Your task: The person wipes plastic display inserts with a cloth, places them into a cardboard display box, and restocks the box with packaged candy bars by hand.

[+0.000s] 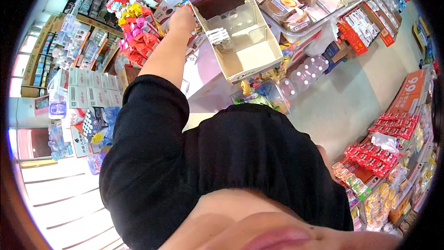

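Observation:
My left hand (pixel 182 21) reaches forward to the left side of an open Dove display box (pixel 252 58). Its back faces me and its fingers are mostly hidden, with a small colourful thing at their tips that I cannot make out. The box is cream inside, with clear plastic dividers and a few white-edged packets (pixel 218 36) in its left part. Under my forearm lies a pale lilac surface (pixel 208 76). Only a sliver of skin shows past my right sleeve; my right hand is out of sight.
Bright wrapped sweets (pixel 136 34) hang left of my arm. A clear tray of packaged pastries (pixel 289 7) stands behind the box. Stacked white cartons (pixel 95 90) are at left. Clear bottles (pixel 307 74) lie low at right, near red-packet shelves (pixel 377 157).

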`<state>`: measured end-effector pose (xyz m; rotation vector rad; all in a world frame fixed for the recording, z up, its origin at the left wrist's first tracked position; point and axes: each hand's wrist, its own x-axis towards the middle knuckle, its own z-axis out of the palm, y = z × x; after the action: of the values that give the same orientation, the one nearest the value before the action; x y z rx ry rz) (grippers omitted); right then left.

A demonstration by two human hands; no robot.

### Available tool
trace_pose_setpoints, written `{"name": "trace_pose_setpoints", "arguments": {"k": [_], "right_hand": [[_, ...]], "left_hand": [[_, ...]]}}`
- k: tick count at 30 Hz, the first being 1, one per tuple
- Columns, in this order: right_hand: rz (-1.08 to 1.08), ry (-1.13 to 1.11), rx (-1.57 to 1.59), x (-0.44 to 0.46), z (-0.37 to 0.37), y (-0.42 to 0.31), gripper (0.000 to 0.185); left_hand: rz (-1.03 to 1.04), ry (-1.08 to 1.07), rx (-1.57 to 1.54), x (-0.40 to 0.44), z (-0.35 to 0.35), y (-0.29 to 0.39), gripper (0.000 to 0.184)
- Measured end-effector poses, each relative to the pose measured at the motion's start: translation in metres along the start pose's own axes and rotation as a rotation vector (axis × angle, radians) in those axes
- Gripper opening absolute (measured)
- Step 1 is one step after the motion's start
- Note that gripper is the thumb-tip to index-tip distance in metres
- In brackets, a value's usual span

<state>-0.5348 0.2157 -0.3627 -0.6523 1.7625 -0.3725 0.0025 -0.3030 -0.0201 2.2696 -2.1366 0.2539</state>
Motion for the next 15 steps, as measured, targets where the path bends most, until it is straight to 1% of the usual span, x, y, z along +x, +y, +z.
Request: {"name": "trace_pose_setpoints", "arguments": {"k": [2,3,4,6,8,10,12,13,14,15], "right_hand": [[-0.113,0.051,-0.151,0.002,-0.012,-0.029,0.034],[-0.14,0.079,-0.262,0.011,-0.016,-0.037,0.037],[-0.17,0.106,-0.372,0.018,-0.019,-0.045,0.04],[-0.159,0.086,-0.356,0.024,-0.02,-0.068,0.045],[-0.168,0.066,-0.31,0.025,-0.019,-0.105,0.048],[-0.191,0.044,-0.232,0.023,-0.013,-0.151,0.048],[-0.412,0.108,-0.157,0.023,-0.005,-0.194,0.041],[-0.554,0.141,-0.22,0.02,-0.002,-0.221,0.04],[-0.693,0.171,-0.284,0.01,0.001,-0.254,0.039],[-0.769,0.146,-0.207,-0.026,0.011,-0.301,0.037]], "left_hand": [[0.017,0.034,0.004,-0.004,-0.024,0.005,0.028],[0.041,0.15,-0.029,-0.013,-0.038,0.006,0.026],[0.022,0.207,-0.044,-0.022,-0.056,0.009,0.025],[-0.018,0.326,-0.074,-0.039,-0.094,0.014,0.025],[0.001,0.555,-0.225,-0.067,-0.125,0.008,0.027],[0.168,0.812,-0.314,-0.102,-0.152,-0.005,0.031],[0.091,0.742,-0.561,-0.143,-0.179,-0.013,0.035],[-0.015,0.702,-0.697,-0.162,-0.19,-0.017,0.034],[-0.067,0.666,-0.757,-0.183,-0.203,-0.018,0.032],[0.009,0.584,-1.113,-0.186,-0.197,-0.032,0.032]]}}
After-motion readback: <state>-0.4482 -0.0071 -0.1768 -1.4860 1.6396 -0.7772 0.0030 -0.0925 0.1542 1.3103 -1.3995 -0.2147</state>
